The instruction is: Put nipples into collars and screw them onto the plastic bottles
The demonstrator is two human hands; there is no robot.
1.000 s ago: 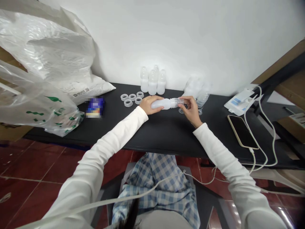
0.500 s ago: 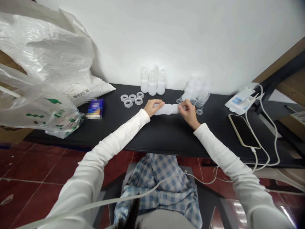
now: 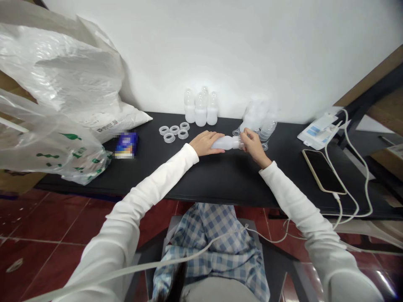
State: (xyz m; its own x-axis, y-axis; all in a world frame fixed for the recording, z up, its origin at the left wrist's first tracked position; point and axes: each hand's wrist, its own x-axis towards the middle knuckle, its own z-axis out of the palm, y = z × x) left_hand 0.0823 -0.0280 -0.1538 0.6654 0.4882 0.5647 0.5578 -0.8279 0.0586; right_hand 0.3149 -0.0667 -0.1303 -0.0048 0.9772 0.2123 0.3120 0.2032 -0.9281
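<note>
A frosted white baby bottle [image 3: 223,143] lies on its side just over the black table, its neck pointing right. My left hand [image 3: 206,143] is wrapped round the base end of the bottle. At the neck, my right hand [image 3: 252,144] pinches a clear plastic piece [image 3: 241,142], partly hidden by the fingers; its exact kind cannot be made out. Behind the right hand are clear domed caps [image 3: 267,129] and frosted bottles [image 3: 250,119]. Left of the left hand lie several clear collar rings [image 3: 169,137].
Several bottles with clear domes [image 3: 200,110] stand against the wall. A blue packet [image 3: 126,144] and plastic bags [image 3: 78,144] are at the left. To the right lie a phone [image 3: 323,171] on a cable and a white box-like item [image 3: 316,131].
My left hand has spread further round the bottle, and the bottle has shifted slightly right. My right hand has closed over the neck end, where the clear piece now shows.
</note>
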